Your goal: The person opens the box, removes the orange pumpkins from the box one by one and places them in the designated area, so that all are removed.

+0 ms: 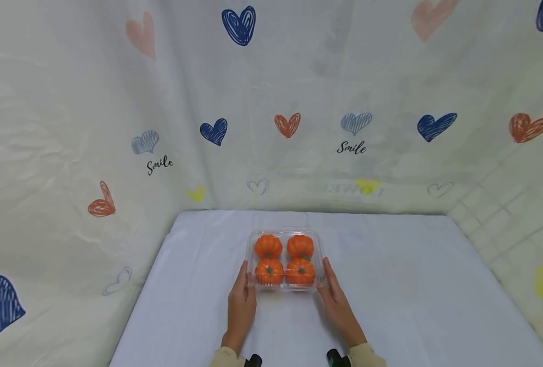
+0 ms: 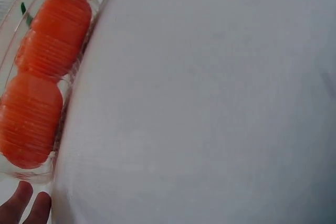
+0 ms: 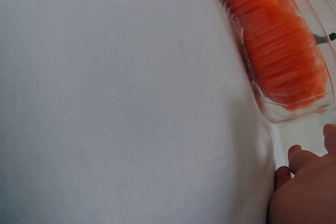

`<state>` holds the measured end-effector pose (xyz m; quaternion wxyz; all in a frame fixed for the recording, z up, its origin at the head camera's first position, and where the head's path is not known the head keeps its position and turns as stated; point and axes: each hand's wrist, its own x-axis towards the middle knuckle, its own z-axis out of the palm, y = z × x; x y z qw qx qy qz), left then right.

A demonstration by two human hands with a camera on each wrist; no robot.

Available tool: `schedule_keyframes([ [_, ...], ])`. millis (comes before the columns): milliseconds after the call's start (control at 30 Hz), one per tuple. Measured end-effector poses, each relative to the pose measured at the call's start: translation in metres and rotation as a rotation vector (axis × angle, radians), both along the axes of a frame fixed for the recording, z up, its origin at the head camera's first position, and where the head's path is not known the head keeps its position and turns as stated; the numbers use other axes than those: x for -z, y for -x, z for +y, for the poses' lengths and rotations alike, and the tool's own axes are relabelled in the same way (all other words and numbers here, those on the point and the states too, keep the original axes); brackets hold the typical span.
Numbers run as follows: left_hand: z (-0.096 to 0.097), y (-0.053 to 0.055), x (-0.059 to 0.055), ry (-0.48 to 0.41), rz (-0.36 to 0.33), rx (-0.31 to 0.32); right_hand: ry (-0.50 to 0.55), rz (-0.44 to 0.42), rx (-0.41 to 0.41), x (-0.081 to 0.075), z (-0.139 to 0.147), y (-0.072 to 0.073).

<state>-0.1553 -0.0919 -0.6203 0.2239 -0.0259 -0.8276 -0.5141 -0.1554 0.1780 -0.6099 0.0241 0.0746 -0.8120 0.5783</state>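
A clear plastic clamshell box stands on the white tabletop, holding several small orange pumpkins with green stems. My left hand lies along the box's left side, its fingers extended forward. On the opposite side my right hand is held the same way, fingers straight beside the right wall. The left wrist view has the left fingertips right by the near end of the box. Seen from the right wrist, a narrow strip of white separates the right fingers from the box's corner.
The table is covered by a white cloth. Behind and beside it hangs a pale curtain printed with hearts and the word "Smile". Both forearms wear beige sleeves with dark wrist devices.
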Motion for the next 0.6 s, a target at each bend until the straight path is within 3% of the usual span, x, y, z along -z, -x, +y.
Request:
schedule_keyframes([
  [100,-0.004,-0.002,0.001,-0.096,-0.071,0.027,0.012,0.056,0.013,0.001,0.001,0.0],
  [233,-0.011,-0.003,0.003,-0.177,-0.162,0.051,0.003,0.052,0.027,-0.008,0.002,-0.001],
  [400,-0.019,-0.003,0.0,-0.127,-0.205,0.119,-0.042,0.046,0.025,-0.032,0.006,0.002],
  [600,-0.024,-0.001,-0.006,-0.029,-0.267,0.215,-0.062,0.134,-0.02,-0.063,0.011,0.02],
])
